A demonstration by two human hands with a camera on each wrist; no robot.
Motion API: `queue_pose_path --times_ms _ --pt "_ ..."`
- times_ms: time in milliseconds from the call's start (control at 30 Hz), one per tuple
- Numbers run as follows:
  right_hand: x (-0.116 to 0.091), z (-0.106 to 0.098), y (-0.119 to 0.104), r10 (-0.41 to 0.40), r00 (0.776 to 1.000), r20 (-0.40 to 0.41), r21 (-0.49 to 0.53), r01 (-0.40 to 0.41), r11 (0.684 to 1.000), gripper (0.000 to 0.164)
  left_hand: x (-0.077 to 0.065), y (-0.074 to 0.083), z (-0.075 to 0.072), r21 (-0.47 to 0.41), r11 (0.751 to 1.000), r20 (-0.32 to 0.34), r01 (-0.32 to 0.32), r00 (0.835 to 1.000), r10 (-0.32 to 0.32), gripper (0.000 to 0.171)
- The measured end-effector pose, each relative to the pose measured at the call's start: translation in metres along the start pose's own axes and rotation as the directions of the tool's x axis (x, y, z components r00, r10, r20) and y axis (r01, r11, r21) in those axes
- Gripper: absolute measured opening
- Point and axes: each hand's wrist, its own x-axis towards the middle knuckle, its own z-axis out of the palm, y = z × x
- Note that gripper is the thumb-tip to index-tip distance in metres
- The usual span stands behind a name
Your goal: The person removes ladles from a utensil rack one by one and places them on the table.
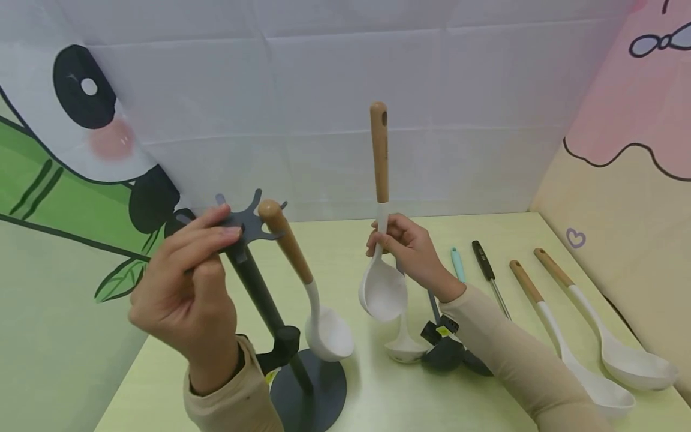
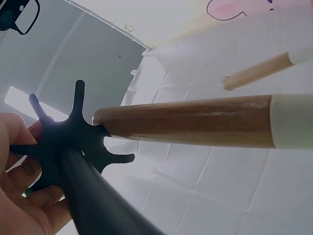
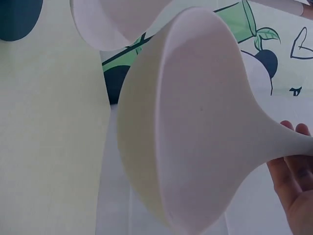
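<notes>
Upright in my right hand point(image 1: 412, 252) is a white ladle point(image 1: 382, 294) with a wooden handle; thumb and fingers pinch its white neck, bowl downward. In the right wrist view the ladle's bowl point(image 3: 205, 117) fills the middle. My left hand point(image 1: 189, 282) grips the hooked top of a dark utensil stand point(image 1: 259, 288). A second white ladle point(image 1: 328, 333) hangs tilted from one of the stand's hooks, by the end of its wooden handle. In the left wrist view, that wooden handle point(image 2: 195, 121) meets the hook beside my fingers.
On the pale table point(image 1: 372, 396), a white ladle point(image 1: 405, 351) lies behind my right wrist, near dark utensils partly hidden by that arm. To the right lie a turquoise handle point(image 1: 457, 264), a black handle point(image 1: 482, 258) and two wooden-handled white spoons point(image 1: 604, 387). A white sheet point(image 1: 324, 90) hangs behind.
</notes>
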Motion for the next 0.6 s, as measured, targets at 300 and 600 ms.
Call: queue_pose_path --times_ms 300,600 --pt "0.010 -0.008 0.026 0.148 0.974 -0.171 0.006 -0.150 0.989 0.022 -0.001 0.000 -0.001 -0.002 1.000 0.006 -0.002 1.000 0.002 0.020" --pt "0.014 -0.014 0.049 0.268 0.926 -0.265 0.028 -0.271 0.962 0.027 0.000 -0.001 -0.001 -0.003 1.000 0.015 -0.005 1.000 0.005 0.020"
